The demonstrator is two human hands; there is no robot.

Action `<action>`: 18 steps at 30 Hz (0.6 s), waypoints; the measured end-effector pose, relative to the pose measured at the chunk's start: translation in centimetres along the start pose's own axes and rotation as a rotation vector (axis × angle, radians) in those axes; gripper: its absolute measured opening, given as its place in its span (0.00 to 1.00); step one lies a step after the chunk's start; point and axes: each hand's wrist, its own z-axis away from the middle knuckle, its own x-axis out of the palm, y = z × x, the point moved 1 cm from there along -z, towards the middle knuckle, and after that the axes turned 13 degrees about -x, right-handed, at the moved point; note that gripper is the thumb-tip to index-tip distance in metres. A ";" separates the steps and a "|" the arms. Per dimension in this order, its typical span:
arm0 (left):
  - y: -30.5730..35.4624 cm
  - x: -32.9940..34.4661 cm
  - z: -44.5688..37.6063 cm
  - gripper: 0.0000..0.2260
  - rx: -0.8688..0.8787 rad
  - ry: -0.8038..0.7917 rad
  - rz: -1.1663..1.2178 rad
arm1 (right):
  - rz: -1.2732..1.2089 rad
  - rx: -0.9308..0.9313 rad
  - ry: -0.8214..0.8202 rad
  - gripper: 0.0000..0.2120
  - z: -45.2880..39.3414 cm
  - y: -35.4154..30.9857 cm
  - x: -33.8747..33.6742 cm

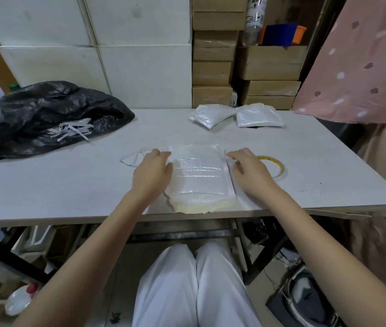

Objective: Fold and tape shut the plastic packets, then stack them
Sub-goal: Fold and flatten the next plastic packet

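Note:
A stack of white plastic packets (199, 178) lies at the near edge of the white table (69, 185), its lowest layers yellowish. My left hand (150, 172) rests flat against the stack's left side, fingers touching the top packet's edge. My right hand (249, 171) lies beside the stack's right side, fingers spread, touching its edge. Two more packets sit at the far side of the table: one (208, 116) tilted, another (259, 118) to its right. A roll of yellow-edged tape (275, 165) lies flat just right of my right hand.
A black plastic bag (45, 119) with white paper strips (74, 132) covers the table's left part. A small crumpled white scrap (133, 158) lies left of my left hand. White boxes and cardboard boxes (213, 74) stand behind the table. Pink spotted cloth (362, 67) hangs at right.

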 end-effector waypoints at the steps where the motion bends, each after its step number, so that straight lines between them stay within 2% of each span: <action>1: -0.8 -0.3 0.2 0.20 0.103 -0.032 0.018 | -0.068 -0.091 -0.031 0.21 0.7 0.6 -0.5; 4: -2.7 -0.8 1.0 0.31 0.268 -0.159 0.062 | -0.151 -0.248 -0.215 0.26 1.9 2.2 -1.2; 7: -2.9 -0.5 1.6 0.24 0.351 -0.319 0.126 | -0.278 -0.286 -0.251 0.21 2.3 2.3 -0.4; 9: -2.9 -0.3 1.6 0.20 0.362 -0.370 0.188 | -0.358 -0.270 -0.252 0.20 2.1 1.9 0.0; 14: -3.6 0.0 1.0 0.16 0.346 -0.309 0.260 | -0.398 -0.243 -0.093 0.12 1.7 1.3 0.5; 17: -2.6 -0.1 1.2 0.08 0.243 -0.260 0.326 | -0.464 -0.092 0.022 0.04 1.3 0.4 0.8; 18: -2.2 0.0 1.1 0.08 0.189 -0.227 0.374 | -0.489 -0.029 0.051 0.03 1.0 0.2 1.0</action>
